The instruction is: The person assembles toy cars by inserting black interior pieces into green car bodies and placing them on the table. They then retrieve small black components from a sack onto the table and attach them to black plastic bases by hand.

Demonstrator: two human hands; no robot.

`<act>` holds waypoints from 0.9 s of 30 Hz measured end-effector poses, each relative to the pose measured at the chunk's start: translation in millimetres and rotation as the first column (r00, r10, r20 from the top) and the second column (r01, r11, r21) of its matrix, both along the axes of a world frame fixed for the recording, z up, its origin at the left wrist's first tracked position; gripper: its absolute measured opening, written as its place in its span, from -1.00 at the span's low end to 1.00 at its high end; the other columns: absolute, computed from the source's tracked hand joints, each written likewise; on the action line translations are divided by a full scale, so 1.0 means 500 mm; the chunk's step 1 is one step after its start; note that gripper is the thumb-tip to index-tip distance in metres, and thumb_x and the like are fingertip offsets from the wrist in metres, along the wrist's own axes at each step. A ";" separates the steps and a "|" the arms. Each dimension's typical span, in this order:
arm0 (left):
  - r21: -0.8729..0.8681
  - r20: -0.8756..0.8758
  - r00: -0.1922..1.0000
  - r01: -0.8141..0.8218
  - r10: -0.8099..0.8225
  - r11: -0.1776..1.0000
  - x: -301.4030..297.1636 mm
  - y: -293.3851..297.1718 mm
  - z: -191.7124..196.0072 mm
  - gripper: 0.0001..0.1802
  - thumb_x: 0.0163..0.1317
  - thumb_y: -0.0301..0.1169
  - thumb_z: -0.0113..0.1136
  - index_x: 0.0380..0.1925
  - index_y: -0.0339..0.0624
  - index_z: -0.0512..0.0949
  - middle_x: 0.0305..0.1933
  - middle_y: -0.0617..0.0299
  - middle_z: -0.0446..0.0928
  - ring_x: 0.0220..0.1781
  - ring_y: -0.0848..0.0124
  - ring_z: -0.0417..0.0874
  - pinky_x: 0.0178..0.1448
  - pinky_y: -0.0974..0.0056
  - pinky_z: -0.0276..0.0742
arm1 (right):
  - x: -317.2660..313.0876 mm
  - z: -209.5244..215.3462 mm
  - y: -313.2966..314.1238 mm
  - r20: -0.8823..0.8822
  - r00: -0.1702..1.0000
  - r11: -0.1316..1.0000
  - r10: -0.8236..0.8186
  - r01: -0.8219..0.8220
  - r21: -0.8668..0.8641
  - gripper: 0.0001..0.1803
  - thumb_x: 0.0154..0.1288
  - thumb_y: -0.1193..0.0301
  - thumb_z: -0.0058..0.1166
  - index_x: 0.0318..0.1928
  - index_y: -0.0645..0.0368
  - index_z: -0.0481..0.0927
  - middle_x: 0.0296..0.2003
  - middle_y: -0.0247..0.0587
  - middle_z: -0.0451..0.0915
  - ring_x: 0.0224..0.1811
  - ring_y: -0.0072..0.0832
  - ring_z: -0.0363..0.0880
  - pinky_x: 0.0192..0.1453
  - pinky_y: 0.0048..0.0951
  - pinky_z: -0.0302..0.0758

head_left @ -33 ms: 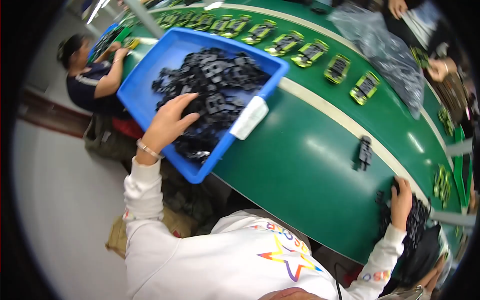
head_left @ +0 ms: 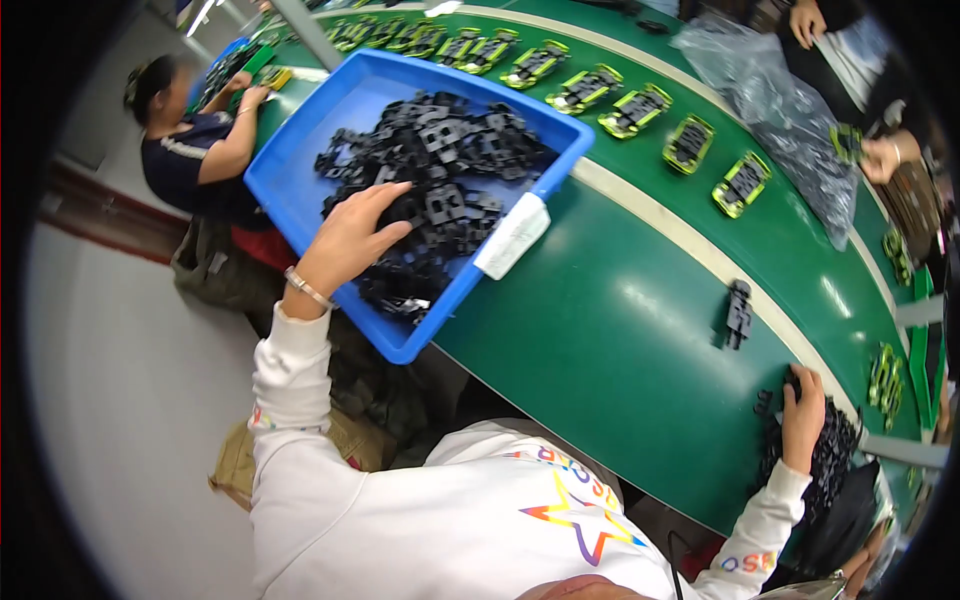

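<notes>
My left hand (head_left: pixel 352 240) reaches over a blue plastic bin (head_left: pixel 400 345) heaped with black plastic parts (head_left: pixel 445 140). Its thumb and forefinger are apart, and no part shows between them; its other fingers are partly hidden. At the right end of the green table, my right hand (head_left: pixel 803 425) rests at a pile of small black parts (head_left: pixel 832 450). Its fingers are bent together around something dark that I cannot make out. A single dark grey jointed-looking plastic piece (head_left: pixel 738 315) lies on the table between the bin and that pile, nearer to my right hand.
Beyond a pale strip, a row of lime-and-black toy car bases (head_left: pixel 690 143) lies along the green surface. A clear plastic bag (head_left: pixel 765 110) is spread behind it. A co-worker (head_left: pixel 195 140) sits at the far left; another person's hand (head_left: pixel 888 157) holds a lime part at the right.
The whole view has shifted slightly, so things appear a little farther right. Both hands stay in nearly the same places relative to the bin and the pile.
</notes>
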State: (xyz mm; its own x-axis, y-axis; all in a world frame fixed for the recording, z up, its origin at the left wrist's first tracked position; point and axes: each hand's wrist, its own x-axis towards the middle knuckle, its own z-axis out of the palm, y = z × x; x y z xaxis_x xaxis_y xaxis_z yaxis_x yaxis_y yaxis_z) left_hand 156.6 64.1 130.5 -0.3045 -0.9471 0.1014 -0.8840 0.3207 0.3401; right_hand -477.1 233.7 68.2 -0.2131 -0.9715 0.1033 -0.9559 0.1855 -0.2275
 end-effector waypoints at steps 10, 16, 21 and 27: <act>-0.204 0.162 0.977 -0.107 0.142 0.973 -0.015 -0.073 -0.017 -0.48 0.08 -0.24 0.45 0.04 -0.10 0.53 -0.10 0.17 0.56 -0.01 0.16 0.58 0.13 0.09 0.46 | 0.045 0.018 -0.023 0.561 0.824 0.992 -0.083 0.122 -0.033 -0.49 0.29 0.60 0.02 0.28 0.26 0.49 0.17 -0.08 0.57 0.22 -0.30 0.53 0.36 -0.29 0.36; -0.352 0.067 0.937 -0.300 0.343 0.887 0.009 -0.074 -0.049 -0.22 0.01 -0.23 0.52 0.24 -0.21 0.43 -0.20 0.12 0.57 -0.08 0.17 0.65 0.01 0.14 0.59 | 0.092 0.046 -0.001 0.811 0.585 0.967 -0.015 0.216 -0.138 -0.47 0.38 0.55 0.00 0.36 0.29 0.42 0.18 -0.11 0.54 0.09 -0.50 0.53 0.24 -0.46 0.43; -0.103 0.071 0.917 -0.384 0.392 0.917 0.024 -0.071 -0.047 -0.48 0.09 -0.26 0.44 0.04 -0.29 0.61 -0.22 0.02 0.69 -0.14 0.13 0.72 0.00 0.19 0.63 | 0.138 0.036 -0.006 0.957 0.282 0.973 0.073 0.190 -0.130 -0.44 0.38 0.56 -0.01 0.39 0.26 0.39 0.21 -0.20 0.48 -0.09 -0.65 0.47 0.05 -0.58 0.46; 0.077 -0.656 0.666 -0.409 0.355 0.909 0.041 -0.063 -0.024 -0.64 0.21 -0.35 0.42 -0.07 -0.33 0.63 -0.11 0.15 0.72 -0.16 0.48 0.70 -0.03 0.38 0.58 | 0.229 0.049 -0.031 0.992 0.076 0.993 0.102 0.045 -0.105 -0.46 0.32 0.51 0.06 0.32 0.29 0.42 0.18 -0.20 0.48 -0.14 -0.60 0.48 0.05 -0.56 0.46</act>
